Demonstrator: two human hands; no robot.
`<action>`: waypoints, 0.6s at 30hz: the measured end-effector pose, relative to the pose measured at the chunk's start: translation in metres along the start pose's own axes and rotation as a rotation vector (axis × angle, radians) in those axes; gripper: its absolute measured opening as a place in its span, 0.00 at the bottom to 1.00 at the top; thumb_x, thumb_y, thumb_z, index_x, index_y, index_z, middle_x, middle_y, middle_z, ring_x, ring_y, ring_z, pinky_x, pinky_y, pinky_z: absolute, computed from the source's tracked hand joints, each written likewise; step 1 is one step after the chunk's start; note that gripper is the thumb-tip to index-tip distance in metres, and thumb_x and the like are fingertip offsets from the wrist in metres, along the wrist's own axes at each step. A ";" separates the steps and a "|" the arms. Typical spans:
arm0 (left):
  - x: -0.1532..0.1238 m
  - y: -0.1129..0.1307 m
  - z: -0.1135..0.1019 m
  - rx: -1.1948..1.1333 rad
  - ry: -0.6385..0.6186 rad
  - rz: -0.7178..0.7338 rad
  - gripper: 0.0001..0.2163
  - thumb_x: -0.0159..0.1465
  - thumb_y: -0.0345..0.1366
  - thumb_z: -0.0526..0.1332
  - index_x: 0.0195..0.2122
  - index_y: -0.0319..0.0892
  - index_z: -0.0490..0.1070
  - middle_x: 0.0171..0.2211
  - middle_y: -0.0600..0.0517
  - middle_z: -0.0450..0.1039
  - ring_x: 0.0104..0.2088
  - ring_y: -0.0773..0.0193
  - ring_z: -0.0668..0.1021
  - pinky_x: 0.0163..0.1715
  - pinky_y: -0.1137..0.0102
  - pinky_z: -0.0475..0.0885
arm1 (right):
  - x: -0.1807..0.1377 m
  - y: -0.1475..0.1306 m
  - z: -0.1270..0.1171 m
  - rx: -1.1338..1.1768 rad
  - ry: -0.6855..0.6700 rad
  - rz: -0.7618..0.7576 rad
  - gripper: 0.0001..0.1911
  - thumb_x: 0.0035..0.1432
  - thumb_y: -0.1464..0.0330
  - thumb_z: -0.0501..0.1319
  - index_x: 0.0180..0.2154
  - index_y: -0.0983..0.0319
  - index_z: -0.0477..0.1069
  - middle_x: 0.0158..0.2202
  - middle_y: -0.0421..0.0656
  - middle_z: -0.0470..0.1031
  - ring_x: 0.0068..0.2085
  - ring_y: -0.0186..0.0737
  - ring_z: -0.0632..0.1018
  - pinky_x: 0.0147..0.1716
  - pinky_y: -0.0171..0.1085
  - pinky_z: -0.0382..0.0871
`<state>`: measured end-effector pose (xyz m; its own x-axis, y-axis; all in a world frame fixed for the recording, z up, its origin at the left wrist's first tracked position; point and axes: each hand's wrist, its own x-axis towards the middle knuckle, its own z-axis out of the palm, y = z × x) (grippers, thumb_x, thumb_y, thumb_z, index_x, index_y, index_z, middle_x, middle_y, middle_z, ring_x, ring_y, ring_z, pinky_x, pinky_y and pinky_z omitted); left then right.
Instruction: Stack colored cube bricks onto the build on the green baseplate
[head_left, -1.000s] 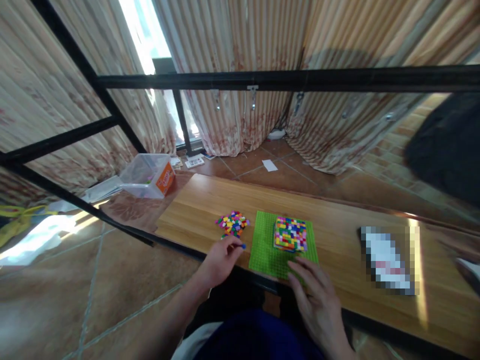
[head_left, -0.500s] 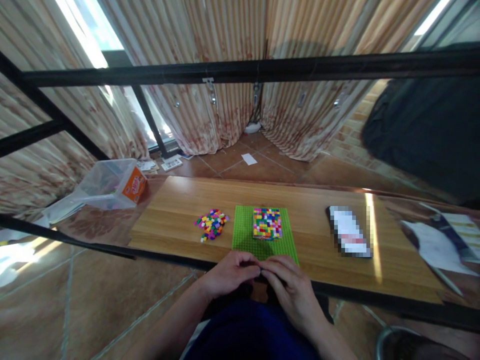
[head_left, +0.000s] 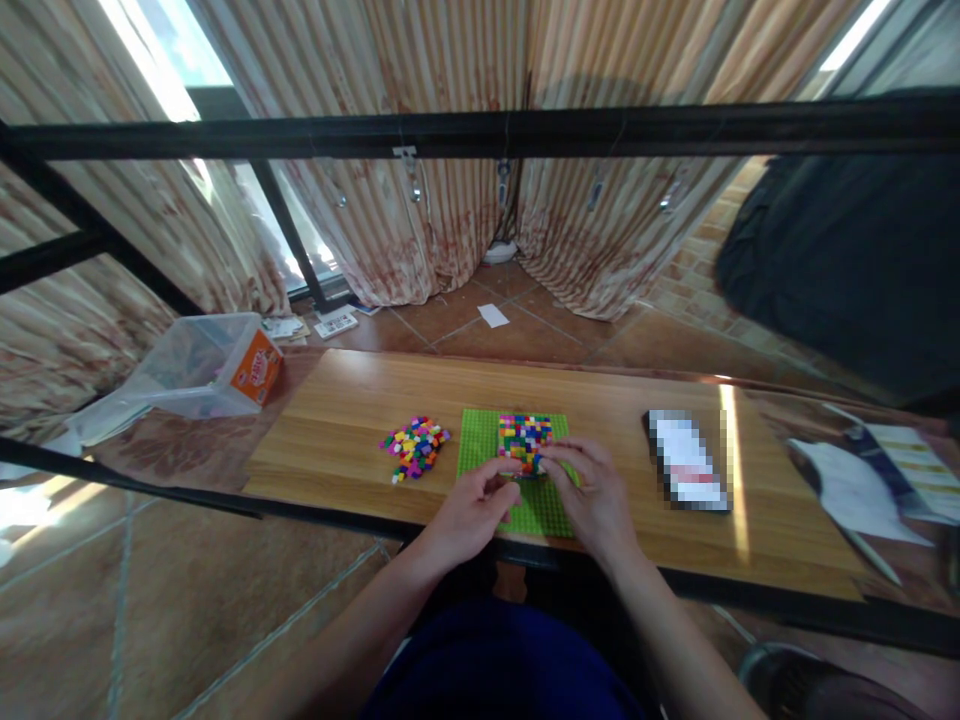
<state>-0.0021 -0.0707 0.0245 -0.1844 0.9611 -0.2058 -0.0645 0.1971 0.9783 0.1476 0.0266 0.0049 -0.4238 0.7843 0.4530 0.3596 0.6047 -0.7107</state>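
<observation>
A square block of many-coloured toy bricks [head_left: 523, 432] stands on a green studded baseplate [head_left: 474, 440]. My left hand [head_left: 480, 505] is at its near left side, thumb and index finger curled in towards each other. With fingers pinched, my right hand [head_left: 592, 490] is at the near right corner of the block. Anything between the fingertips of either hand is too small or hidden to make out. To the left of the baseplate lies a loose pile of small coloured bricks [head_left: 416, 447].
The wooden table [head_left: 330, 430] carries a phone [head_left: 688, 460] with a blurred screen on the right. A clear plastic box [head_left: 199, 375] with an orange label stands at the left. Papers [head_left: 862, 490] lie at the far right, and a black rail [head_left: 450, 135] crosses beyond the table.
Both hands have moved forward from the table's near edge to the brick block. Their fingertips, together before, are now apart. The view has shifted slightly.
</observation>
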 end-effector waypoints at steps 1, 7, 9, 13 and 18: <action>0.005 -0.001 0.002 0.016 0.002 0.012 0.18 0.62 0.36 0.58 0.53 0.38 0.68 0.27 0.55 0.70 0.24 0.71 0.69 0.26 0.74 0.65 | 0.008 0.005 0.003 -0.025 0.019 -0.004 0.10 0.61 0.62 0.60 0.37 0.55 0.80 0.42 0.45 0.74 0.45 0.44 0.74 0.47 0.46 0.70; 0.028 -0.005 0.014 0.064 -0.045 0.034 0.25 0.62 0.35 0.57 0.62 0.38 0.60 0.26 0.56 0.70 0.21 0.72 0.67 0.22 0.75 0.62 | 0.025 0.027 0.015 -0.085 0.045 0.020 0.10 0.59 0.61 0.61 0.36 0.56 0.80 0.43 0.47 0.72 0.47 0.47 0.72 0.46 0.48 0.69; 0.033 -0.007 0.017 0.101 -0.052 0.025 0.27 0.62 0.34 0.57 0.63 0.37 0.57 0.25 0.55 0.70 0.21 0.72 0.67 0.22 0.75 0.62 | 0.024 0.031 0.017 -0.075 0.046 0.047 0.10 0.58 0.61 0.61 0.35 0.56 0.80 0.44 0.47 0.72 0.48 0.47 0.72 0.47 0.48 0.68; 0.040 -0.008 0.020 0.172 -0.052 0.034 0.28 0.61 0.33 0.56 0.64 0.34 0.56 0.24 0.55 0.70 0.22 0.69 0.69 0.25 0.74 0.64 | 0.023 0.032 0.018 0.004 0.058 0.133 0.11 0.56 0.60 0.62 0.34 0.56 0.80 0.45 0.47 0.73 0.47 0.47 0.73 0.48 0.49 0.68; 0.041 -0.007 0.020 0.277 -0.066 0.060 0.27 0.62 0.35 0.56 0.63 0.35 0.58 0.24 0.54 0.72 0.24 0.67 0.72 0.26 0.72 0.64 | 0.026 0.032 0.018 0.131 0.049 0.260 0.12 0.53 0.58 0.63 0.34 0.58 0.80 0.45 0.47 0.74 0.47 0.46 0.75 0.48 0.47 0.69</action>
<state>0.0107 -0.0290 0.0101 -0.1149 0.9813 -0.1545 0.2170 0.1766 0.9601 0.1336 0.0639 -0.0157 -0.2893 0.9183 0.2701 0.3391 0.3622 -0.8682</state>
